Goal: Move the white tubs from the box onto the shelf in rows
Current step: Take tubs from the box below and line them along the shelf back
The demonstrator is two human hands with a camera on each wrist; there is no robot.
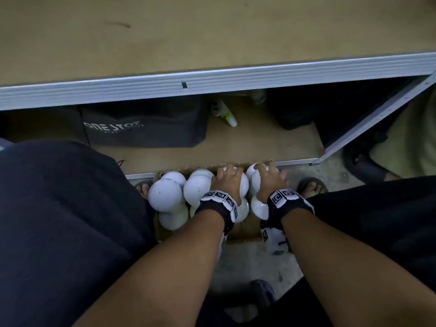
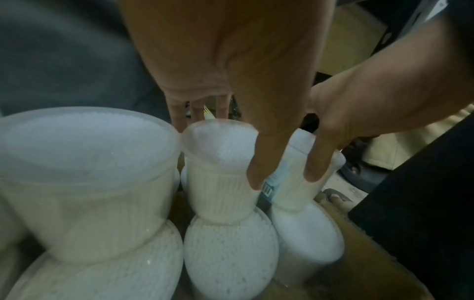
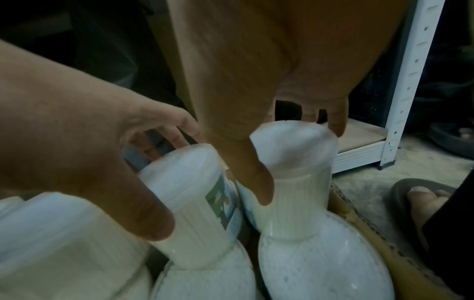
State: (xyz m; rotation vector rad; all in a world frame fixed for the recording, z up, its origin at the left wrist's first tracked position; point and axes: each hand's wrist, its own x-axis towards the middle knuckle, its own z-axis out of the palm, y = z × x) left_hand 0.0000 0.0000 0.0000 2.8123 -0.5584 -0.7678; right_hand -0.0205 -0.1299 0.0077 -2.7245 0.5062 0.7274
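Several white tubs (image 1: 165,194) stand stacked in two layers in a cardboard box (image 1: 243,234) on the floor. My left hand (image 1: 227,182) grips the top of an upper-layer tub (image 2: 220,172), thumb on the near side and fingers (image 2: 197,109) curled over the far rim. My right hand (image 1: 269,180) grips the neighbouring upper tub (image 3: 297,182) the same way, thumb in front, fingers (image 3: 333,117) behind. Both tubs still sit on the tubs below. The brown shelf board (image 1: 212,31) lies above, with no tubs on the part in view.
A grey metal shelf edge (image 1: 212,83) runs across above the box. On the low shelf behind sit a black bag (image 1: 141,128) and a white bottle (image 1: 224,114). A shelf upright (image 1: 368,123) slants at right. Sandalled feet (image 1: 311,187) flank the box.
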